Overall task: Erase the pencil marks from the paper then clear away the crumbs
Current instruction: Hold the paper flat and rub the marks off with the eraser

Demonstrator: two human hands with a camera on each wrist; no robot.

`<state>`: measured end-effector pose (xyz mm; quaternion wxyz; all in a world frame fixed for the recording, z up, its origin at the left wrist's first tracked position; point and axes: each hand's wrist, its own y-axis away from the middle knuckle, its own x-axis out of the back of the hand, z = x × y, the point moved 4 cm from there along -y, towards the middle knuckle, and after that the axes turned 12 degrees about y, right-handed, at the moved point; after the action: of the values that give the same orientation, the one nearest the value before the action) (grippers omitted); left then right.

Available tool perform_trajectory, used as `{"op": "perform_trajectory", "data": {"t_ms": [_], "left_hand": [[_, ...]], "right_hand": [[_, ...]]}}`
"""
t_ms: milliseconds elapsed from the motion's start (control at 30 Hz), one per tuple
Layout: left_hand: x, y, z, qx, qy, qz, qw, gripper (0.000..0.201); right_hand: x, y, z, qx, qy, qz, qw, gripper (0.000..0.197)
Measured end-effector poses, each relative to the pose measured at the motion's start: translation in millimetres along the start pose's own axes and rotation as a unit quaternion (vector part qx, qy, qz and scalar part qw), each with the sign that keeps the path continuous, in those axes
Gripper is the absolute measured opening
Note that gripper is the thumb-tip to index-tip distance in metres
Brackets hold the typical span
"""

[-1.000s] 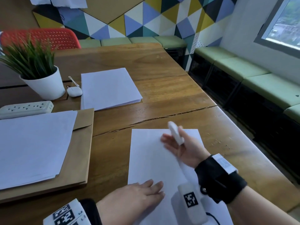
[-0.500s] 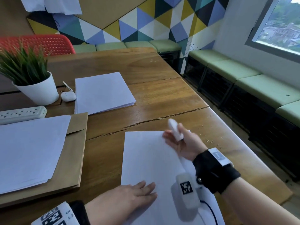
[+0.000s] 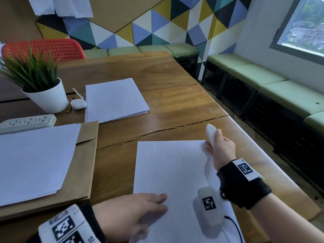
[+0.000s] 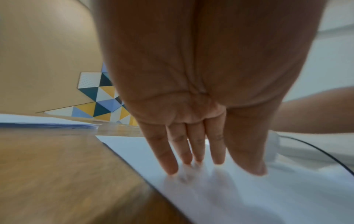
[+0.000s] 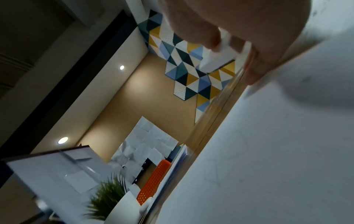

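Observation:
A white sheet of paper (image 3: 168, 169) lies on the wooden table (image 3: 175, 106) in front of me. My left hand (image 3: 140, 207) lies flat on its near left part, straight fingers (image 4: 191, 148) pressing the paper (image 4: 249, 189) down. My right hand (image 3: 217, 146) is at the sheet's far right corner and grips a white eraser (image 3: 211, 133) that sticks up past the thumb. The right wrist view shows the eraser (image 5: 220, 54) between thumb and fingers, and faint pencil lines (image 5: 220, 171) on the paper. A few tiny specks (image 3: 242, 149) lie on the wood right of the sheet.
A paper stack on a brown envelope (image 3: 87, 155) lies to the left, and another paper stack (image 3: 114, 99) farther back. A potted plant (image 3: 43, 95), an earbud case (image 3: 78, 104) and a power strip (image 3: 26, 122) stand at the far left. The table edge (image 3: 263, 155) runs close on the right.
My right hand with the eraser has swept from the middle of the sheet to its far right corner. The left hand has stayed flat on the paper.

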<state>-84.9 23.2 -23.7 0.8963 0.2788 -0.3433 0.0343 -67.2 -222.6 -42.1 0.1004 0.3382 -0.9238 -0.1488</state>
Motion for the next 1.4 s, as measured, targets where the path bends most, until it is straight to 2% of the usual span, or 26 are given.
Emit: {"op": "perform_trajectory", "data": {"t_ms": [67,133,233,300,367,433,533,700,767,867,900,1067,1200,1267,1333,1400], "left_hand": [[15.1,-6.5,2.1,0.018,0.024,0.037,0.999,0.037],[33.5,-18.4,3.0,0.053,0.035,0.104,0.993,0.028],[55.8,-46.2,-3.6,0.105,-0.008,0.206,0.973,0.038],[65.8,-62.0,-9.9,0.132,-0.028,0.234,0.963,0.061],[68.8,-76.9,-16.5,0.155,-0.024,0.208,0.965,0.087],[68.0,-87.8,-17.8,0.153,-0.028,0.16,0.975,0.102],[64.0,-97.5,-19.3,0.145,-0.049,0.111,0.982,0.107],[62.9,-100.3,-24.3,0.138,-0.034,0.118,0.983,0.111],[62.0,-101.8,-25.5,0.142,-0.05,0.116,0.982,0.111],[60.8,-102.9,-26.4,0.144,-0.057,0.117,0.981,0.111],[60.6,-102.8,-26.1,0.141,-0.056,0.119,0.981,0.111],[59.6,-104.4,-30.1,0.125,-0.031,0.124,0.984,0.112],[57.2,-107.9,-33.0,0.143,-0.062,0.121,0.98,0.113],[56.5,-107.9,-32.8,0.141,-0.06,0.124,0.98,0.112],[57.0,-106.6,-32.8,0.136,-0.055,0.126,0.981,0.112],[57.5,-105.9,-32.5,0.129,-0.046,0.128,0.982,0.112]], "right_hand": [[4.7,4.5,-2.4,0.001,0.035,-0.052,0.998,0.029],[3.6,14.3,-3.5,-0.006,0.119,-0.121,0.985,0.028],[0.5,23.7,-7.6,0.009,0.222,-0.194,0.956,0.028],[-2.1,25.9,-11.7,0.038,0.288,-0.231,0.929,0.027],[-6.1,26.3,-15.0,0.072,0.372,-0.249,0.891,0.023],[-11.3,22.7,-17.8,0.105,0.433,-0.235,0.864,0.018],[-23.7,20.5,-23.2,0.153,0.469,-0.21,0.844,0.021],[-50.5,29.9,-23.7,0.201,0.514,-0.258,0.793,0.026],[-49.7,22.3,-28.2,0.204,0.566,-0.219,0.768,0.025],[-48.8,14.9,-36.3,0.201,0.621,-0.125,0.748,0.022],[-53.4,16.3,-36.6,0.208,0.625,-0.116,0.744,0.022],[-69.0,22.1,-26.8,0.221,0.607,-0.169,0.744,0.027],[-49.6,4.2,-35.8,0.188,0.639,-0.105,0.738,0.027],[-50.3,4.4,-38.4,0.186,0.625,-0.092,0.753,0.022],[-60.4,12.1,-33.3,0.188,0.595,-0.133,0.77,0.02],[-66.2,20.8,-26.8,0.18,0.587,-0.164,0.772,0.022]]}}
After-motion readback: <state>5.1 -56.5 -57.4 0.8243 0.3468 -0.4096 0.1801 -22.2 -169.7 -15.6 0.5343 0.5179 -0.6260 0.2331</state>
